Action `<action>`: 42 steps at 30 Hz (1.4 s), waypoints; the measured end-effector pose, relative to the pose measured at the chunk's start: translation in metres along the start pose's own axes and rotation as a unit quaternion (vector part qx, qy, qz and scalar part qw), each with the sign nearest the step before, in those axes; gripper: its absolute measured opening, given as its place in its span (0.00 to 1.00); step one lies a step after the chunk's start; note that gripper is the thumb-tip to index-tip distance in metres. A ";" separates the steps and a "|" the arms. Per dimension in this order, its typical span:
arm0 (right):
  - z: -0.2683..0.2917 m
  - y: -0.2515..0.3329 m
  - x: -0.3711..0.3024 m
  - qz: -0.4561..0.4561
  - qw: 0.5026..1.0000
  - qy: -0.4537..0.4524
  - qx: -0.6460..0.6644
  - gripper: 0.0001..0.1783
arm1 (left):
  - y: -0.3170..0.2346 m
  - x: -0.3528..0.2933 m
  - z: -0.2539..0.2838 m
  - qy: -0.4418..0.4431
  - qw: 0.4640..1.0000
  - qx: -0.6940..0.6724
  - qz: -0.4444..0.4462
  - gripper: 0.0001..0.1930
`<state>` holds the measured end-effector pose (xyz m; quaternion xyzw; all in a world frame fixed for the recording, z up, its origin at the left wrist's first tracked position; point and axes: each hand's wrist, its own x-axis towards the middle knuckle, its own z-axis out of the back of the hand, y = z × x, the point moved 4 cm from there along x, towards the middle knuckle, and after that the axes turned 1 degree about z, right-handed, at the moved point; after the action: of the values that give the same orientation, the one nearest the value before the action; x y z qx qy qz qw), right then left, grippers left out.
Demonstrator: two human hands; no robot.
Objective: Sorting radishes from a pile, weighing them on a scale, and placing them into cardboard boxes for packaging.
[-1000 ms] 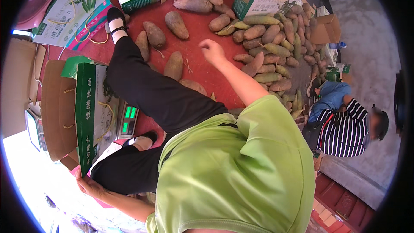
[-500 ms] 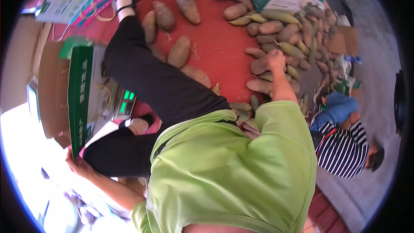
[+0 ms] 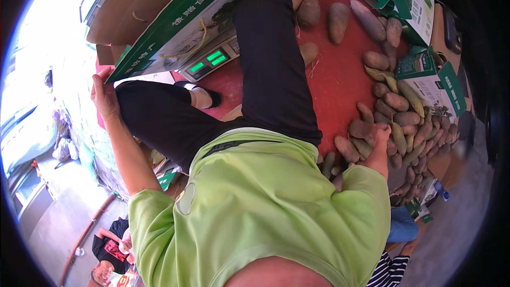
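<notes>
"Glaring light washes out the left side of the room, with a person in a dark top low down at its edge. How are the hands placed?"

"Left hand first: fingers closed on the lower corner of a big tilted green-and-white carton, right by the bent knee in black trousers."

"And next to that?"

"Scales, just beside the carton's lower edge, their display lit green. Past the stretched-out leg comes the red floor, with several thick loose roots spread over its far part."

"Now the other side?"

"Brown root, at the left edge of the heap, and the right hand is wrapped round its right end. Whether it's lifted clear, I can't tell from here."

"So the heap runs on to the right?"

"Yes, brown and greenish roots piled close together, with a smaller open carton just behind them."
</notes>
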<state>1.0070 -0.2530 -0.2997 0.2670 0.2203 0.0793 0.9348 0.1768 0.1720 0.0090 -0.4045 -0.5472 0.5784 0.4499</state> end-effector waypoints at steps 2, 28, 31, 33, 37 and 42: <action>-0.006 0.010 -0.006 -0.010 1.000 -0.014 0.018 0.28 | -0.002 -0.002 0.001 0.013 1.000 0.004 -0.002 0.24; -0.067 0.209 -0.095 0.247 0.964 0.098 0.029 0.26 | -0.023 -0.021 -0.029 0.093 0.985 0.104 -0.097 0.10; -0.059 0.316 -0.128 0.377 0.921 0.092 0.024 0.25 | -0.023 -0.020 -0.031 0.117 0.983 0.096 -0.107 0.07; -0.054 0.374 -0.138 0.436 0.894 0.090 0.049 0.24 | -0.026 -0.019 -0.034 0.110 0.983 0.108 -0.097 0.06; -0.040 0.498 -0.197 0.501 0.841 0.121 0.163 0.24 | -0.026 -0.019 -0.034 0.101 0.986 0.116 -0.065 0.08; -0.034 0.615 -0.301 0.562 0.739 0.199 0.312 0.25 | -0.021 -0.021 -0.033 0.067 0.994 0.083 -0.034 0.13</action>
<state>0.7045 0.2021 0.1145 0.5975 0.2238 0.5684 0.5194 0.2154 0.1609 0.0271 -0.3845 -0.4794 0.5781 0.5368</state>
